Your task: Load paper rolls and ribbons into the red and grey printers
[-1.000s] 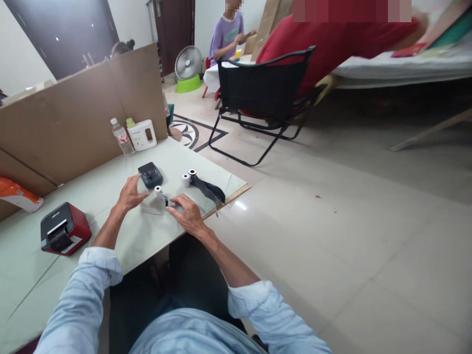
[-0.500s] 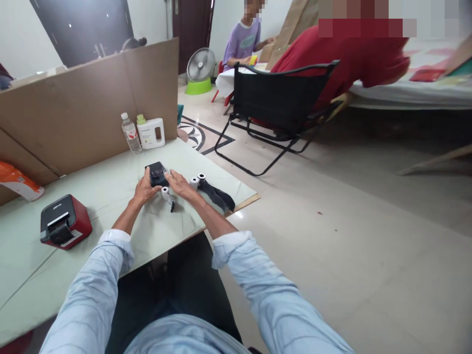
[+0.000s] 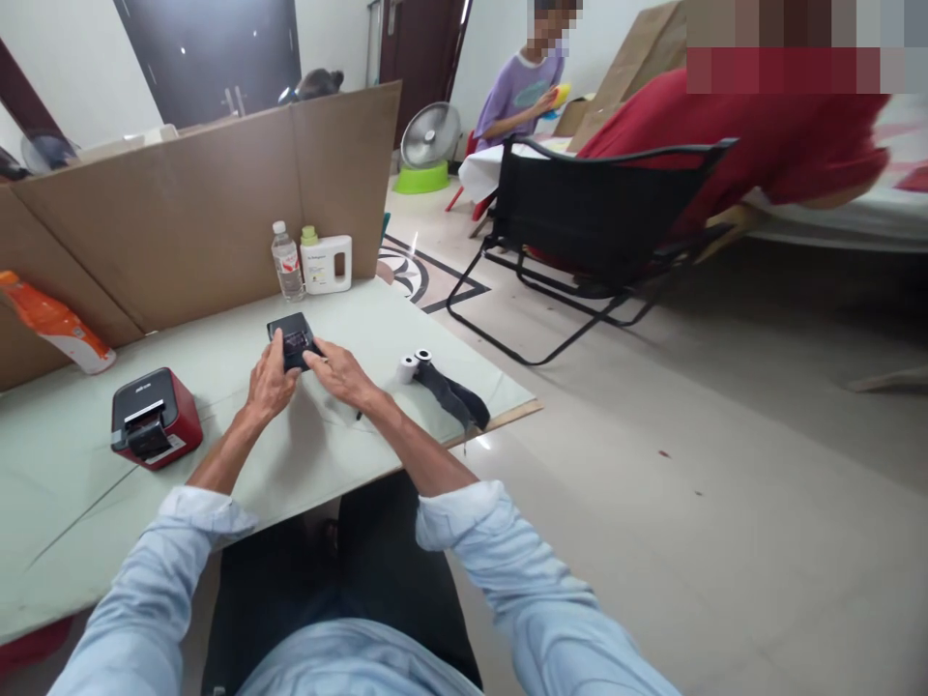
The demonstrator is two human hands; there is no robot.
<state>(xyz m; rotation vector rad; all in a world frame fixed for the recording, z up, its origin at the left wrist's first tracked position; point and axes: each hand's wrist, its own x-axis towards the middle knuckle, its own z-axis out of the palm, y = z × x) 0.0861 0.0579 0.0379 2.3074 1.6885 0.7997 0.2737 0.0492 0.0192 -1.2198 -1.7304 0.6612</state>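
A small dark handheld device [image 3: 291,340] lies on the pale green table [image 3: 217,387]. My left hand [image 3: 270,383] grips its near left side, fingers curled against it. My right hand [image 3: 340,373] touches its right edge with the fingertips. Two white paper rolls [image 3: 413,365] stand just right of my right hand, and a dark strip [image 3: 453,396] trails from them toward the table corner. A third small roll seen earlier is hidden behind my right hand.
A red and black label printer [image 3: 155,419] sits at the left. A water bottle [image 3: 287,261] and white jug [image 3: 328,262] stand by the cardboard screen [image 3: 188,213]. An orange pack [image 3: 54,324] leans at far left. A black folding chair [image 3: 594,232] and other people are beyond.
Both hands moved from the small roll up to the dark device; the left now grips it and the right touches its edge. The camera view shifted left.
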